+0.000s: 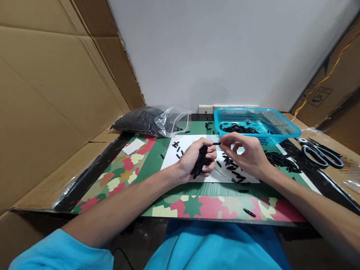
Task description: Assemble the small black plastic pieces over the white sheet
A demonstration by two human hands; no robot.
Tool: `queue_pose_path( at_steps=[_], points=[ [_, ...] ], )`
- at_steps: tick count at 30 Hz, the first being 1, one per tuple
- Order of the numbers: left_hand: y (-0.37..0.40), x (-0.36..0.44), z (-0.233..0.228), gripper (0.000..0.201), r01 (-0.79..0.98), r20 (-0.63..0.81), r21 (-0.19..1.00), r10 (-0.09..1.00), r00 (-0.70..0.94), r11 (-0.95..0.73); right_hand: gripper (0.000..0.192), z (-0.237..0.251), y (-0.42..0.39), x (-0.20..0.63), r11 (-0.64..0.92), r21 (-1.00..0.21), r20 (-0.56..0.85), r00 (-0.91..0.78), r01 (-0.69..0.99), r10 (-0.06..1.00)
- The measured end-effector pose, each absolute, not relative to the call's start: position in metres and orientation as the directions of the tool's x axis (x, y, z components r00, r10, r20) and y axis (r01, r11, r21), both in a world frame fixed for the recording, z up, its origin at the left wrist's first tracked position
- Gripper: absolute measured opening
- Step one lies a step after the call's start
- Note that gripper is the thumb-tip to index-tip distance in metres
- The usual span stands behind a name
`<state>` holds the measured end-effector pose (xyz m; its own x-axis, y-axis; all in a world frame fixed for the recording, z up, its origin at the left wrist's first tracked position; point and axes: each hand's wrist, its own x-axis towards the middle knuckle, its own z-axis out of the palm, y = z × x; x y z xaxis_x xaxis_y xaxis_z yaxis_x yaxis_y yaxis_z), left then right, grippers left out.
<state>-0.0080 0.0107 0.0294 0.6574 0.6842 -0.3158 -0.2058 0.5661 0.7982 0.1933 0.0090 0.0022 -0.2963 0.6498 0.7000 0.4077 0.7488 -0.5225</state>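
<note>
My left hand is closed around a bunch of small, slim black pieces; their exact kind I cannot make out. One single black piece bridges the gap between my hands, its right end pinched by the thumb and forefinger of my right hand. Its left end meets the thumb side of my left hand. Below both hands lies a white sheet with loose black pieces scattered over it. To the right of my right hand is a heap of similar black pieces.
A blue plastic basket holding black pieces stands behind my right hand. At the back left lies a clear zip bag full of dark material. Scissors rest at the right. Cardboard walls flank the patterned table.
</note>
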Motion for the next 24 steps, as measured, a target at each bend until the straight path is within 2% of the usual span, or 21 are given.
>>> queue_pose_path(
  at_steps=[8,13,24],
  points=[
    [0.0114,-0.008,0.0296,0.034,-0.189,-0.322,0.806,0.684,0.655,0.56,0.013,0.0034,0.0085,0.194,0.728,-0.532,0.654,-0.336,0.432,0.678],
    [0.0124,-0.0085,0.0277,0.029,-0.23,-0.302,0.793,0.692,0.656,0.564,0.01,0.0028,0.0096,0.1929,0.742,-0.516,0.685,-0.313,0.429,0.658],
    [0.0112,-0.0076,0.0299,0.03,-0.191,-0.328,0.814,0.705,0.628,0.548,0.006,0.0044,0.0079,0.1927,0.746,-0.509,0.695,-0.307,0.429,0.65]
  ],
)
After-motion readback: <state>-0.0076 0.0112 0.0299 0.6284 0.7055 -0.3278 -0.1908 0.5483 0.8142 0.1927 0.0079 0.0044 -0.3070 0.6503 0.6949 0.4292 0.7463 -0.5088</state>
